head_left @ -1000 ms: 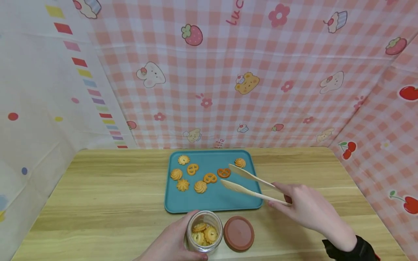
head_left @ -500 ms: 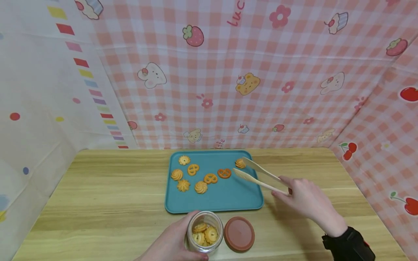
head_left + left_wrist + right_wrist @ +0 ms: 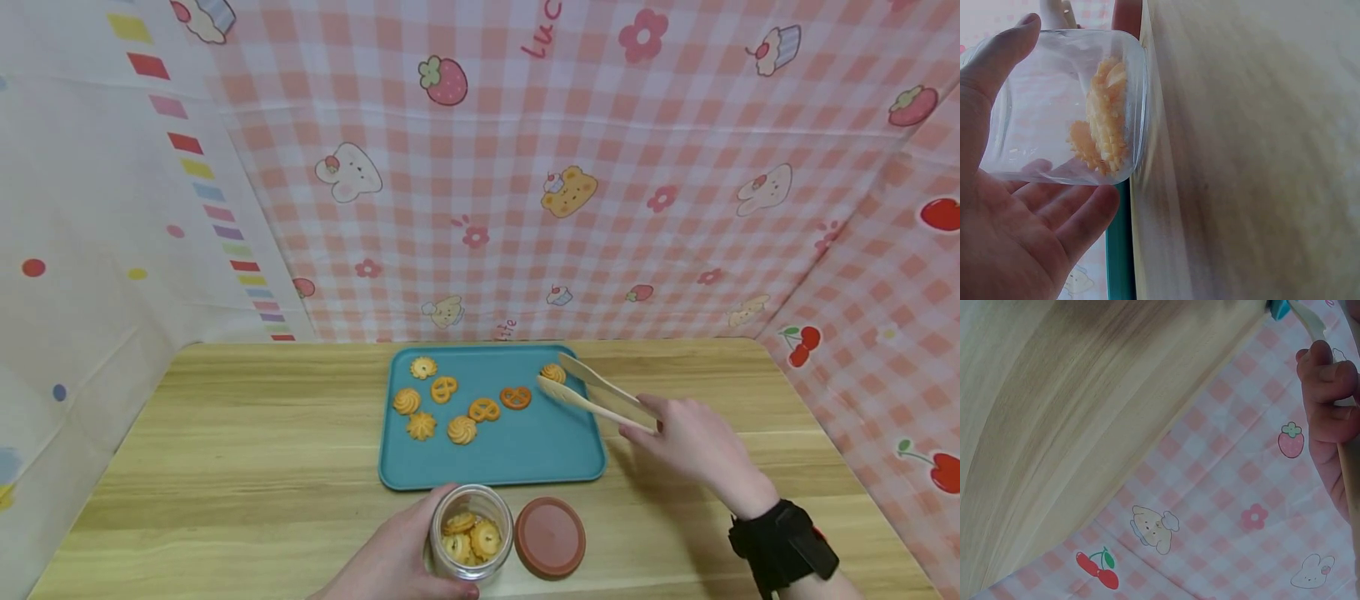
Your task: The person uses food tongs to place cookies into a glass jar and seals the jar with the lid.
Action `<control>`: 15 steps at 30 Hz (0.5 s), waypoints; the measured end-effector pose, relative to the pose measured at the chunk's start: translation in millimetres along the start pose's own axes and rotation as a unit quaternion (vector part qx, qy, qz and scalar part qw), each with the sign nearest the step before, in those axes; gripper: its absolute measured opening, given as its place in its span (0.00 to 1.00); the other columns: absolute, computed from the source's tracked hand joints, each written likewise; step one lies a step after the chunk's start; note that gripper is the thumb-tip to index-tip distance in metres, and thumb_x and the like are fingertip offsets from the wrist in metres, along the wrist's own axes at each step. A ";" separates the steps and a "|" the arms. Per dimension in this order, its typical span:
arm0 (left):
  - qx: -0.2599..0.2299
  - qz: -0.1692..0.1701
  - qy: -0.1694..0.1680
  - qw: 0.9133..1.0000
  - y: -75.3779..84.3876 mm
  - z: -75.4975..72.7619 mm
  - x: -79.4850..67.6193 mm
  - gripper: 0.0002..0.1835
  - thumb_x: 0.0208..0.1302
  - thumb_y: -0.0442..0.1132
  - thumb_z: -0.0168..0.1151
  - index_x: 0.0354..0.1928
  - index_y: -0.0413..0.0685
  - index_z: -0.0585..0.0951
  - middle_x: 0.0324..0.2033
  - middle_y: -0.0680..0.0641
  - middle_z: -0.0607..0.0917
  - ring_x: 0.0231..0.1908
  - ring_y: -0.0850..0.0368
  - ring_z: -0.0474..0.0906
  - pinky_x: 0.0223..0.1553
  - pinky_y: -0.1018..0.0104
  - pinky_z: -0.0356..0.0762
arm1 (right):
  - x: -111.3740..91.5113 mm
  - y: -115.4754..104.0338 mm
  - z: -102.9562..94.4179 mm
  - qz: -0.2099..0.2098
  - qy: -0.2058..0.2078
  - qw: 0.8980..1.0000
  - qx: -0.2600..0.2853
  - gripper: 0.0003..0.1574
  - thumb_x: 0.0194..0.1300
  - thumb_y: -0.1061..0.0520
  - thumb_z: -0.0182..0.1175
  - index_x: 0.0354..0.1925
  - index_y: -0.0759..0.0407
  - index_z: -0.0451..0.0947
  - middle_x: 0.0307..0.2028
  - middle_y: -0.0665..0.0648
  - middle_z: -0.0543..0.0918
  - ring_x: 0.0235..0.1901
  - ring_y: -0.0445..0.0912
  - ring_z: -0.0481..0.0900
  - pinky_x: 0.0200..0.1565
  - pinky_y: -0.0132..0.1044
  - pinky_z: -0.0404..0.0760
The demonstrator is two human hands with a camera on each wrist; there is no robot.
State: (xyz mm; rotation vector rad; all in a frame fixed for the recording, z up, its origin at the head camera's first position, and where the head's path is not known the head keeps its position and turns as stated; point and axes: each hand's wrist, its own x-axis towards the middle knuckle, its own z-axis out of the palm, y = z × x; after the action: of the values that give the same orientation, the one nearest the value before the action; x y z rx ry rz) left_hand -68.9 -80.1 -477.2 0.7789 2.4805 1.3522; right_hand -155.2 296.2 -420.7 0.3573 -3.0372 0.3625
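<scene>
My left hand grips a clear glass jar standing at the front of the table, with several cookies at its bottom. With my right hand I hold wooden tongs, their tips spread on either side of a swirled round cookie near the tray's back right corner. The blue-green tray also carries a darker pretzel, two lighter pretzels and several round cookies. In the right wrist view, curled fingers wrap the tongs.
A reddish-brown round lid lies on the wooden table, just right of the jar. Behind the table hangs a pink checked cloth, with more cloth at both sides. A black band circles my right wrist.
My right hand has carried the tongs back and to the right, from over the darker pretzel to around the swirled cookie at the back right. The left hand and jar stay put.
</scene>
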 end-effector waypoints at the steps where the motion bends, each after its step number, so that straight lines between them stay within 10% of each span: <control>1: 0.000 0.000 0.000 1.000 -0.1 0.1 -0.1 0.48 0.38 0.59 0.77 0.65 0.71 0.64 0.54 0.63 0.77 0.54 0.64 0.73 0.58 0.57 0.69 | 1.1 0.4 0.6 -0.001 -0.001 1.000 -0.001 0.30 0.57 0.39 0.66 0.50 0.58 0.81 0.12 0.45 0.63 0.12 0.39 0.59 0.14 0.33 0.54; 15: -0.005 -0.012 -0.002 1.000 0.5 0.5 -0.3 0.49 0.37 0.60 0.77 0.65 0.71 0.65 0.54 0.63 0.77 0.54 0.64 0.72 0.58 0.58 0.69 | 10.1 -0.6 2.6 0.006 -0.023 1.000 0.011 0.33 0.58 0.40 0.65 0.53 0.62 0.81 0.12 0.45 0.65 0.12 0.39 0.61 0.15 0.33 0.57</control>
State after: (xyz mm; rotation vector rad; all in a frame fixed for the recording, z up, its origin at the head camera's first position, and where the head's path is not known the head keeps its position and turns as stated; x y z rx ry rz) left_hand -68.2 -79.7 -477.1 0.7464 2.4692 1.3527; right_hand -164.9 292.7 -422.2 0.3540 -3.0830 0.3932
